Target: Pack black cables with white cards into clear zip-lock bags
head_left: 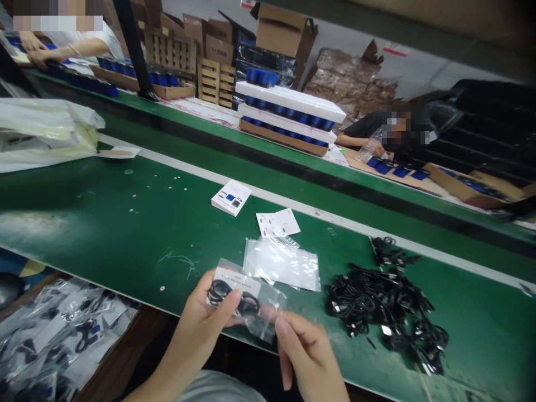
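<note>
Over the green workbench (pixel 104 223), both hands on a small bag.
Left hand (pixel 196 329) pinches the clear plastic bag (pixel 262 318) of coiled black cable; right hand (pixel 304 352) grips its edge. Another clear bag (pixel 281 263) lies just beyond, black cables (pixel 385 307) heaped rightward.

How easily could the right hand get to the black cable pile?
Fairly easily, it seems: the right hand is close to the black cable pile, with only bare green bench between them.
</note>
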`<action>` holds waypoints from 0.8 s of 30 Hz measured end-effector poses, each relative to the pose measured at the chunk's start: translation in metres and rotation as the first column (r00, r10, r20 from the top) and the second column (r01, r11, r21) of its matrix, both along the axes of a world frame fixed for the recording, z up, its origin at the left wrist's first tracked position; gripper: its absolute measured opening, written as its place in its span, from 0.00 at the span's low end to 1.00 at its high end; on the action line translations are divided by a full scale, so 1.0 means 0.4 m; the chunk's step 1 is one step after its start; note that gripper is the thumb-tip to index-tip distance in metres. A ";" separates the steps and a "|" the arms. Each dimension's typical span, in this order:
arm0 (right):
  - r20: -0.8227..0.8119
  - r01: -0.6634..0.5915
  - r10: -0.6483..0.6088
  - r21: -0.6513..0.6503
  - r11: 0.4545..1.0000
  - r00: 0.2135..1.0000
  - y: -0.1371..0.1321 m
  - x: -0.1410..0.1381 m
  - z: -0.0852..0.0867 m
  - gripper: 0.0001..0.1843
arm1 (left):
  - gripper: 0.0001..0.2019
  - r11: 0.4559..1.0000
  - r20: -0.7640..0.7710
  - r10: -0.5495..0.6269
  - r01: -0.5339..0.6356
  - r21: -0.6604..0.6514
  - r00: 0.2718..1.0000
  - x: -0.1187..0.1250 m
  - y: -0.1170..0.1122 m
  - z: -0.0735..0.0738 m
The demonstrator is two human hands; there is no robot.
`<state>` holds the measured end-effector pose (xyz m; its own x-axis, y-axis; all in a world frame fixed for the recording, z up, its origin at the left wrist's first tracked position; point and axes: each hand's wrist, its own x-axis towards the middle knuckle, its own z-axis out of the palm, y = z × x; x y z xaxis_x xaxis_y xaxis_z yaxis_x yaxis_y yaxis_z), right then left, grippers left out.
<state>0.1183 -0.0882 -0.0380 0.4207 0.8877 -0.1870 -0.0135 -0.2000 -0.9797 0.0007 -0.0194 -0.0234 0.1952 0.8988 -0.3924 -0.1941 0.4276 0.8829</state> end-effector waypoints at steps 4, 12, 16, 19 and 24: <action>0.133 -0.088 0.077 0.083 0.993 0.988 -0.004 0.023 0.002 0.19 | 0.18 1.000 0.004 -0.014 0.014 0.015 1.000 -0.013 0.014 -0.012; 0.412 -0.388 0.360 -0.017 0.921 0.837 0.014 0.058 0.068 0.13 | 0.22 0.749 -0.089 -0.656 0.661 0.043 0.749 -0.102 0.081 0.018; 0.461 -0.498 0.447 -0.014 0.867 0.766 0.019 0.038 0.069 0.09 | 0.11 0.649 -0.347 -0.683 0.752 0.116 0.643 -0.059 0.053 0.032; 0.387 -0.304 0.247 0.093 0.948 0.888 0.014 0.030 0.046 0.08 | 0.09 0.680 -0.401 -0.619 0.716 0.157 0.675 -0.032 0.039 0.026; 0.310 -0.072 0.005 0.203 0.977 0.951 0.006 0.034 0.021 0.17 | 0.10 0.771 -0.330 -0.549 0.618 0.154 0.768 -0.031 0.053 -0.001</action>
